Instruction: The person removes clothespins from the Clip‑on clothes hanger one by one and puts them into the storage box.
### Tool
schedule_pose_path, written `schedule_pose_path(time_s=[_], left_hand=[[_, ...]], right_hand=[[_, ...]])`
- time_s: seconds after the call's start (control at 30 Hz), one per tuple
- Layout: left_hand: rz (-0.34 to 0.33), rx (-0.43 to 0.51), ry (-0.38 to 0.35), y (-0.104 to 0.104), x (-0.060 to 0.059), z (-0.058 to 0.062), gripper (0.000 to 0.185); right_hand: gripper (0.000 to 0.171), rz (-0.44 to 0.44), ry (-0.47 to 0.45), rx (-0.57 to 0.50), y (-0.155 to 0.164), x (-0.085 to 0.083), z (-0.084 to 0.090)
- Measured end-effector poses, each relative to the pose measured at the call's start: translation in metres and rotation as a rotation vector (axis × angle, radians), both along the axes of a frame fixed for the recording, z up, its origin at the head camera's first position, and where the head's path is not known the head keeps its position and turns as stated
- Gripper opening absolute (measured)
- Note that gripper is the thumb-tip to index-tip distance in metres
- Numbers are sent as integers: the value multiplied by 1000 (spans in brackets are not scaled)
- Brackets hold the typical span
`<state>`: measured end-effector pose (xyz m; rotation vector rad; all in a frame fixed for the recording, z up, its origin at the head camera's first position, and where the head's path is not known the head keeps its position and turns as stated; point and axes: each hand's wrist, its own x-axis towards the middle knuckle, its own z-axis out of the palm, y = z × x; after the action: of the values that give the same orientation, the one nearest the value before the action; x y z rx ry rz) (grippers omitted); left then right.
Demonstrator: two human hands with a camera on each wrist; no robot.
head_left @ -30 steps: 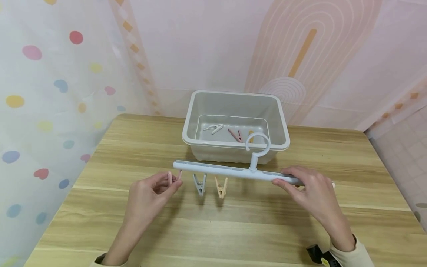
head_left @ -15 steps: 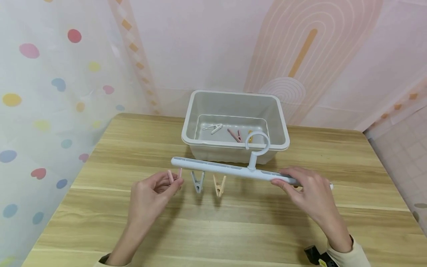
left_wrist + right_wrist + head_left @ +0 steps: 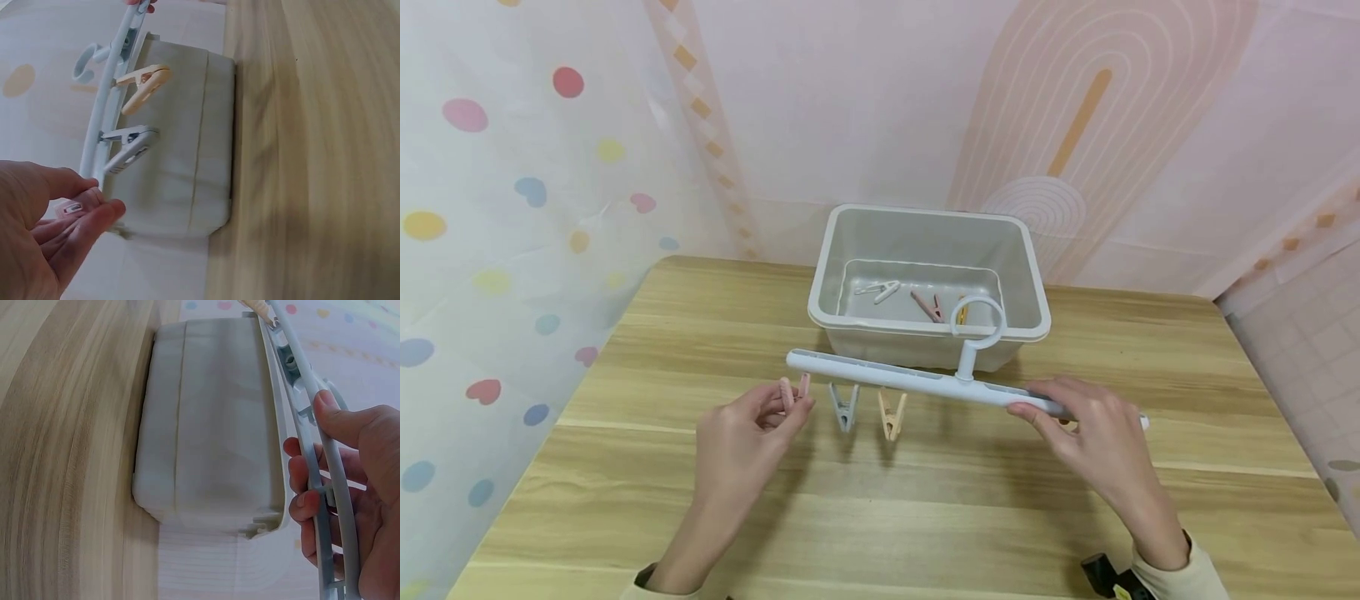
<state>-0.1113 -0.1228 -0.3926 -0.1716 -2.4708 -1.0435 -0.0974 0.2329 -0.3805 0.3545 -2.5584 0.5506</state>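
My right hand (image 3: 1093,421) grips the right end of a pale blue hanger bar (image 3: 910,382) with a ring hook (image 3: 977,321), held level above the wooden table (image 3: 880,517). The bar (image 3: 312,450) also shows in the right wrist view between my fingers. A grey clip (image 3: 844,407) and a beige clip (image 3: 891,414) hang from it. My left hand (image 3: 752,425) pinches a pink clip (image 3: 793,390) just under the bar's left end. In the left wrist view the pink clip (image 3: 74,207) sits between my thumb and fingers, below the grey clip (image 3: 128,147) and the beige clip (image 3: 142,84).
A grey plastic bin (image 3: 928,333) stands behind the bar, holding a white clip (image 3: 880,289), a pink clip (image 3: 928,306) and a yellow one partly hidden by the ring hook. Patterned curtains hang behind and left of the table. A black object (image 3: 1101,573) lies by my right sleeve.
The bar has risen slightly and shifted a little left. My left hand has lifted the pink clip closer to the bar's left end.
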Motion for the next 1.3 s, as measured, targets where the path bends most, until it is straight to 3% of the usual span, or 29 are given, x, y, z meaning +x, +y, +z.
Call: schedule_pose_path(time_s=[0.2,0.47,0.53,0.7,0.77,0.87,1.13,1.23,1.3], left_hand=[[23,-123,-6,2,2,8,17],[20,-226,143,5,3,12,19],[-16,-127,68,3,1,14,17],[-139,360,-233,-6,-4,18,22],[-180,511,-287,-8,-5,17,24],[-222,677,-298,-7,-6,13,23],[-238,936,-247,3,-6,2,15],[-217,966,-242,7,-7,0,17],[-197,911,-232,7,-7,-2,20]], right_hand=[[25,14,31,13,0,0,0],[25,28,75,14,-2,0,0],[26,30,91,-4,-1,1,0],[27,40,94,-60,2,2,-2],[25,45,86,-77,3,2,-2],[24,54,71,-107,3,1,-3],[22,62,35,-159,-1,3,-2],[22,61,38,-167,-3,4,-2],[22,47,44,-152,-4,4,-1]])
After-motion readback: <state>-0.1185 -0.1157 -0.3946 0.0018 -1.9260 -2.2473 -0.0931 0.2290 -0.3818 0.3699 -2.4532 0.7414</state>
